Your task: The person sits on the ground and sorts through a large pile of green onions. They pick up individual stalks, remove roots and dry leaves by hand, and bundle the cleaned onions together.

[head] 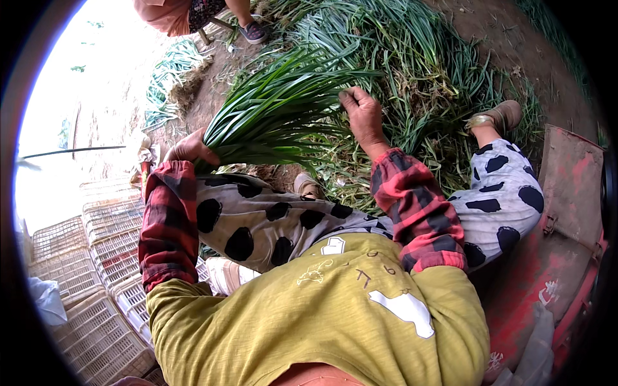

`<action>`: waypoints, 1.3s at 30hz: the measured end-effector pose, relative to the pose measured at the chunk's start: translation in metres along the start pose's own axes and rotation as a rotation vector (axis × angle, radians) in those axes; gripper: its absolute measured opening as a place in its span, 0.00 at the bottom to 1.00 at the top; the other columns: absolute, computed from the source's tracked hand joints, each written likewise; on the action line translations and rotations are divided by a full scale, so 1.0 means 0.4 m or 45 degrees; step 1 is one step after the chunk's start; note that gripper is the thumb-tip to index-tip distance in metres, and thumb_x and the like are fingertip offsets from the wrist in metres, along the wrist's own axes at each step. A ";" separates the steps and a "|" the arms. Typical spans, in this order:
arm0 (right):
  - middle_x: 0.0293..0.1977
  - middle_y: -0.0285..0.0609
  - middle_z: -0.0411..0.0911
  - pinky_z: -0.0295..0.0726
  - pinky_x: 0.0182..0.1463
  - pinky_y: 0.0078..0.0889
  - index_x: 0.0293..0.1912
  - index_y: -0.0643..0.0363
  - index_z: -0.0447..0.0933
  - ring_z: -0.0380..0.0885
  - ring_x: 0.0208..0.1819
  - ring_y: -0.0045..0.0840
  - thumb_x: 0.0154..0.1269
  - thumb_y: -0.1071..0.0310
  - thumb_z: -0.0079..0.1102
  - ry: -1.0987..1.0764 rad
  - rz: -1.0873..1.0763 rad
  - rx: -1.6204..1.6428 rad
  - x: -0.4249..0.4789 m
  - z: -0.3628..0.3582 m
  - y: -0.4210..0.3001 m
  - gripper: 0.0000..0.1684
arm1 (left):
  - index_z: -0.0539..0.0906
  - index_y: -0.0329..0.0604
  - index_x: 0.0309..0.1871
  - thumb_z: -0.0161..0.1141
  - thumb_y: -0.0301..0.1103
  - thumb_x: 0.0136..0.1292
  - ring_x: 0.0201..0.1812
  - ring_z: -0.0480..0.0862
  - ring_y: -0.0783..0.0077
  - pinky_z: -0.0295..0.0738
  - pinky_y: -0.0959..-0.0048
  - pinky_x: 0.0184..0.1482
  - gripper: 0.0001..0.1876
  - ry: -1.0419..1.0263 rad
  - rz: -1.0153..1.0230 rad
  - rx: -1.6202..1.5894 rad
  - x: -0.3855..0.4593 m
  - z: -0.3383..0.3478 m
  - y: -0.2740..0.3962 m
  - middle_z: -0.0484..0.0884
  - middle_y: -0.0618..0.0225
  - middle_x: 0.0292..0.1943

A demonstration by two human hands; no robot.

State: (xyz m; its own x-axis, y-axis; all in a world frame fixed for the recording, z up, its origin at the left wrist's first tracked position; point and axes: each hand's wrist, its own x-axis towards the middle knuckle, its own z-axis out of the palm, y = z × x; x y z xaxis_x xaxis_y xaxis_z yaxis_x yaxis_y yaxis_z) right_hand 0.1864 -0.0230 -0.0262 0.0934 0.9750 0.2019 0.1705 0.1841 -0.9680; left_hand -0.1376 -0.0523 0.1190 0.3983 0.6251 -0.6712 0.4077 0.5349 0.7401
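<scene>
My left hand (192,147) is closed around the gathered end of a bunch of long green leafy stalks (275,108), which look like garlic chives. The bunch fans out to the right above my left thigh. At its leaf tips is my right hand (363,112), with thumb and forefinger pinched together; whether a leaf is between them cannot be told. Beyond my hands lies a large heap of the same kind of greens (410,53) on the ground, with dry, yellowed leaves among it.
A smaller pile of greens (169,82) lies at the upper left, near a seated person's shoe (254,33). Plastic crates (99,333) stand at my left. A worn red metal piece (526,270) is at my right. My feet rest by the heap.
</scene>
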 end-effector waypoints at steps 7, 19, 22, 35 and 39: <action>0.25 0.46 0.77 0.73 0.33 0.31 0.33 0.61 0.77 0.76 0.27 0.32 0.58 0.66 0.53 -0.269 0.066 0.124 -0.091 0.060 0.094 0.09 | 0.68 0.36 0.58 0.65 0.18 0.25 0.54 0.72 0.69 0.61 0.73 0.60 0.44 0.135 -0.008 0.109 -0.018 -0.019 -0.009 0.75 0.64 0.52; 0.33 0.49 0.77 0.72 0.42 0.32 0.52 0.66 0.68 0.76 0.35 0.34 0.59 0.61 0.53 -0.429 0.185 -0.071 -0.009 0.107 0.180 0.24 | 0.69 0.36 0.57 0.67 0.23 0.24 0.51 0.74 0.68 0.67 0.72 0.55 0.44 0.090 0.064 -0.103 -0.012 0.001 -0.009 0.76 0.63 0.50; 0.41 0.55 0.74 0.71 0.46 0.39 0.48 0.65 0.71 0.73 0.44 0.45 0.56 0.57 0.58 -0.319 -0.149 -0.403 -0.007 0.096 0.157 0.25 | 0.70 0.36 0.57 0.67 0.24 0.24 0.50 0.75 0.69 0.68 0.72 0.54 0.44 0.080 0.067 -0.143 -0.007 0.002 -0.010 0.76 0.63 0.50; 0.33 0.50 0.77 0.72 0.43 0.35 0.39 0.63 0.75 0.74 0.36 0.42 0.57 0.67 0.54 -0.225 -0.149 0.214 -0.043 0.143 0.064 0.12 | 0.69 0.36 0.57 0.68 0.23 0.23 0.51 0.74 0.68 0.67 0.73 0.54 0.45 0.077 0.058 -0.098 -0.009 0.014 0.007 0.75 0.63 0.51; 0.33 0.47 0.76 0.71 0.42 0.31 0.40 0.65 0.75 0.73 0.33 0.31 0.59 0.66 0.53 -0.529 -0.236 0.115 -0.011 0.170 0.114 0.13 | 0.70 0.36 0.57 0.68 0.24 0.22 0.50 0.74 0.69 0.68 0.72 0.53 0.45 0.091 0.053 -0.068 -0.012 0.008 0.006 0.76 0.63 0.50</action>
State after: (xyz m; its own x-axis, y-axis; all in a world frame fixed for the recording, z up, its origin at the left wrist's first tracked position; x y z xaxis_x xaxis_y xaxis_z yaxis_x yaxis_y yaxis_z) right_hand 0.1272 -0.0103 -0.0813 -0.3351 0.8885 0.3137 0.0597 0.3522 -0.9340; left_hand -0.1357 -0.0558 0.1237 0.3536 0.6856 -0.6364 0.3466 0.5359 0.7699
